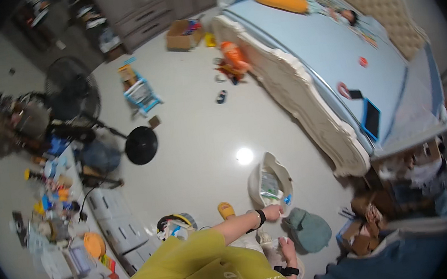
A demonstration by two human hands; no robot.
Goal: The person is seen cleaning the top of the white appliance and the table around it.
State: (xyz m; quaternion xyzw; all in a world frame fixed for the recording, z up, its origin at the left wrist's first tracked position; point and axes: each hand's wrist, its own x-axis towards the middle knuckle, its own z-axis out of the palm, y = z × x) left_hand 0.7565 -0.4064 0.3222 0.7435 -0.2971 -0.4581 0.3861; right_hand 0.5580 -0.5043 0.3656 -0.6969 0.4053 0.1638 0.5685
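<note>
At the near rim of a cream soft-sided basket (256, 189), my left hand (273, 212) has its fingers closed on the pale edge. Inside the basket lies a green and white packet (269, 185). A small blue item (288, 200) sits at the rim. My right hand (288, 251) is lower, with its fingers closed on a small white item (285, 239), too blurred to name. Next to both hands, a grey-green soft fabric item (310, 230) rests on the floor. Pale, blurred things lie below my hands, partly hidden by my arms.
A bed (328, 51) with a person lying on it stands at the upper right. A black pedestal fan (141, 145) stands left, beside a cluttered white cabinet (118, 224). Toys and a cardboard box (180, 40) lie farther off. An open carton (360, 239) is at the right.
</note>
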